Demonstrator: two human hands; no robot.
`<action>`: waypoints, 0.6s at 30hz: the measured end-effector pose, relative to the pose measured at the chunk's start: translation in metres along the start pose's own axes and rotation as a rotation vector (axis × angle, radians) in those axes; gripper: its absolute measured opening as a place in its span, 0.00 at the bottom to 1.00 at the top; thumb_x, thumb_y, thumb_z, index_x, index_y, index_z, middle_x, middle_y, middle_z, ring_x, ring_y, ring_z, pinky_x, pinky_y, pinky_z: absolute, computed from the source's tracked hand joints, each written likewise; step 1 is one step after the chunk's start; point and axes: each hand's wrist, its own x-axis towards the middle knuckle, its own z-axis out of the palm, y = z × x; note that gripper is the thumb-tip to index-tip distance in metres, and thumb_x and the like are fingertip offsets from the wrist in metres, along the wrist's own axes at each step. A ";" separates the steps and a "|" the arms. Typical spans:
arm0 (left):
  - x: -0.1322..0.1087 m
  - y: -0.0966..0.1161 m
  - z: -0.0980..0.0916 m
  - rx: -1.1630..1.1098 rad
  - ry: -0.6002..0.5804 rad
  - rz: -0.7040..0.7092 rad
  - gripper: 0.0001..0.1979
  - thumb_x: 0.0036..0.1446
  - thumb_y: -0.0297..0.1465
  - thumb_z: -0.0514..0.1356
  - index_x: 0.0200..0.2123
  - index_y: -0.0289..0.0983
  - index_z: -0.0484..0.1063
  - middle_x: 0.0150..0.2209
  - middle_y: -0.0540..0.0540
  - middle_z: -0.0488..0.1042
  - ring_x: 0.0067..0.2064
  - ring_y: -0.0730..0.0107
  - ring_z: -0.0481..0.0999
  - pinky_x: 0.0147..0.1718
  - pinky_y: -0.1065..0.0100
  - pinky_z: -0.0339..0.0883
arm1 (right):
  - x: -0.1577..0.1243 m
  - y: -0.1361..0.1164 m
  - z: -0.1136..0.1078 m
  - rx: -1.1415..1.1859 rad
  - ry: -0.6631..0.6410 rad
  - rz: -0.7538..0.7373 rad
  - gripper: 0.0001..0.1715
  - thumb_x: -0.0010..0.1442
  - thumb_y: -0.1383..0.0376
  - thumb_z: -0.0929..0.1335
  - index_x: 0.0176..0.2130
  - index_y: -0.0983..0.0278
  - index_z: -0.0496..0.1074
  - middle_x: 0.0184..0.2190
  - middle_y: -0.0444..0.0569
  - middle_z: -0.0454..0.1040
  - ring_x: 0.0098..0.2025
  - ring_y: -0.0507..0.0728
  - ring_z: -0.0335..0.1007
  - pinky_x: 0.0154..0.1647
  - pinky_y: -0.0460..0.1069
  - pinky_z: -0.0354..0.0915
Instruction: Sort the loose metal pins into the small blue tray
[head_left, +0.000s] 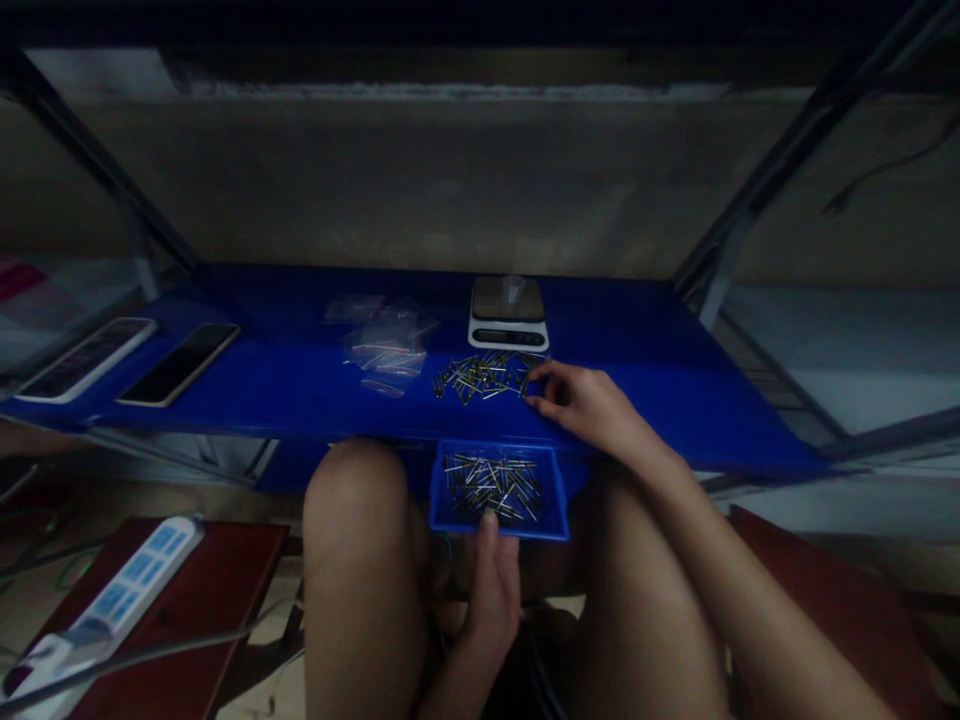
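Note:
A shallow blue tray (556, 500) rests in my left hand (495, 575), whose thumb presses over its near rim. Inside it lies a heap of thin, screw-like metal pieces (499, 485), silver and brass in colour. On the blue table (637, 340) just beyond is a second loose pile of the same metal pieces (480, 375). My right hand (577, 400) is at the right end of that pile, thumb and forefinger apart around its edge. Behind the pile stands a small white digital scale (508, 338) with a clear plastic cup (513, 290) on its plate.
Clear zip bags (390, 345) lie left of the pile. Two phones, a white-edged one (86, 360) and a dark-screened one (180, 365), lie at the table's left. A power strip (142, 575) sits on a reddish-brown stool (225, 580). Metal posts (724, 270) frame the table.

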 end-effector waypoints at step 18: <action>0.001 -0.001 -0.002 -0.017 -0.016 0.014 0.26 0.62 0.38 0.66 0.62 0.41 0.70 0.67 0.41 0.72 0.71 0.52 0.66 0.71 0.53 0.59 | -0.011 -0.028 -0.003 0.200 -0.030 -0.043 0.19 0.63 0.53 0.72 0.47 0.63 0.77 0.27 0.44 0.72 0.28 0.52 0.65 0.30 0.48 0.57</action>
